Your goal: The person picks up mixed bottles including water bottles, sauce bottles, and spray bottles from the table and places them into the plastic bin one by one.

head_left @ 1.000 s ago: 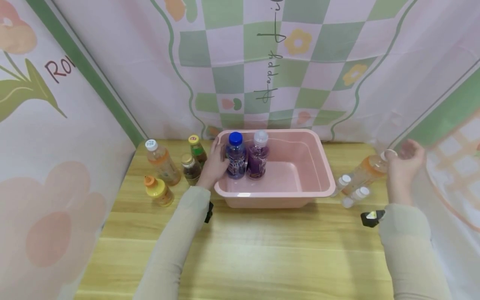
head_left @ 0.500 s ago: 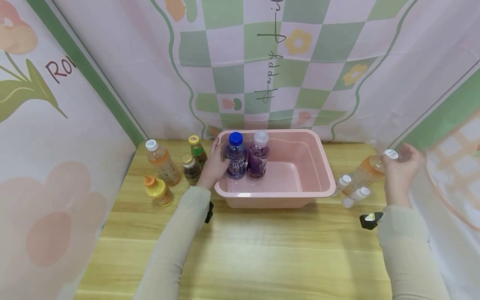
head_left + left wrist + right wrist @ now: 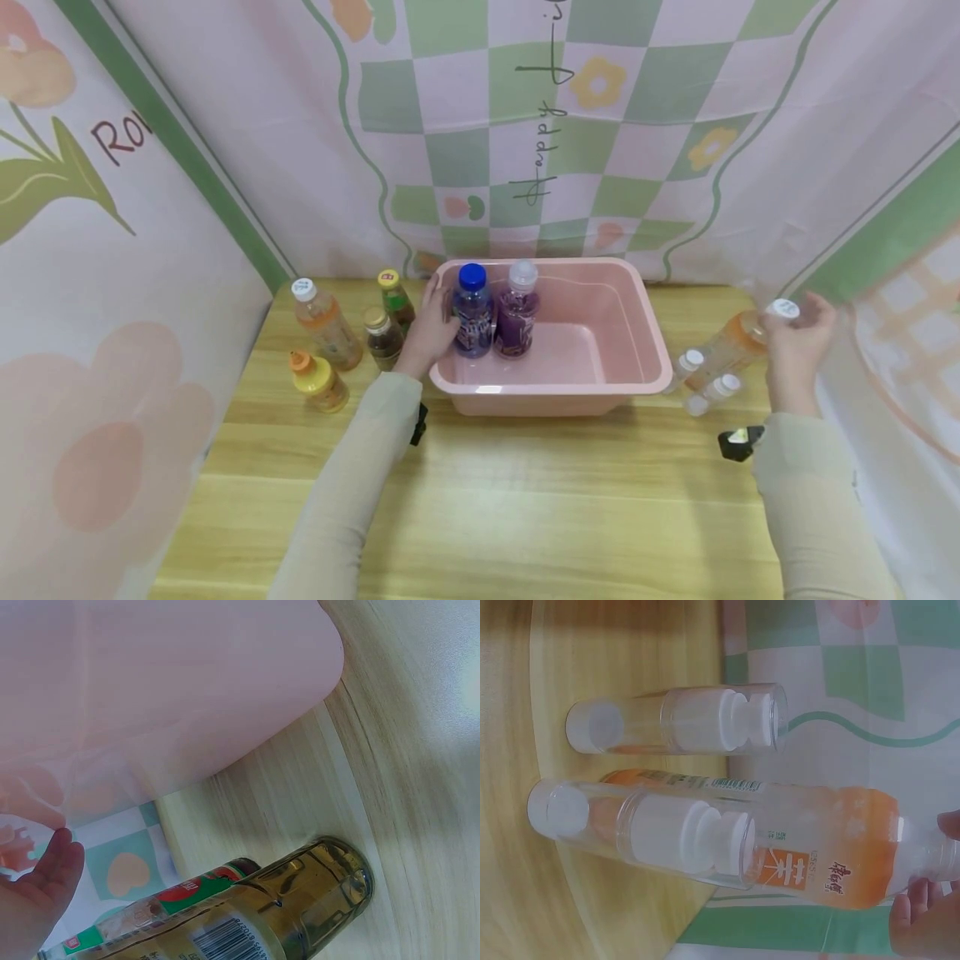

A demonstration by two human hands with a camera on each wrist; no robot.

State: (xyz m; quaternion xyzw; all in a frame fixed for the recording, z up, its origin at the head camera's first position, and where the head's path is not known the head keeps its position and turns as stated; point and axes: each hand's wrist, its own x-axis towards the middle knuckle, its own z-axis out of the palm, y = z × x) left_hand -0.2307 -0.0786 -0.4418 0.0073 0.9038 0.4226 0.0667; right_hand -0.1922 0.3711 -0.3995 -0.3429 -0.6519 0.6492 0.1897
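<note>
My left hand (image 3: pixel 429 332) holds the left rim of a pink plastic basin (image 3: pixel 652 350), thumb on the inner side. Inside the basin, close to that thumb, stand a blue-capped drink bottle (image 3: pixel 472 321) and a purple drink bottle (image 3: pixel 516 323). At the right end of the table, my right hand (image 3: pixel 802 333) grips a white-capped tea bottle with an orange label (image 3: pixel 870 847) by its neck. Two clear pump bottles with white tops, a nearer pump bottle (image 3: pixel 645 829) and a farther pump bottle (image 3: pixel 679 720), stand beside it.
Left of the basin stand another orange-labelled bottle (image 3: pixel 330 333), a yellow squeeze bottle (image 3: pixel 322 385), a brown sauce bottle (image 3: pixel 384 340) and a yellow-capped green-labelled bottle (image 3: pixel 396 300). A printed curtain (image 3: pixel 525 150) hangs behind the wooden table (image 3: pixel 510 500).
My right hand has shifted slightly left and down around the neck of the tea bottle, and more of its white cap shows. My left hand and the basin stay in place.
</note>
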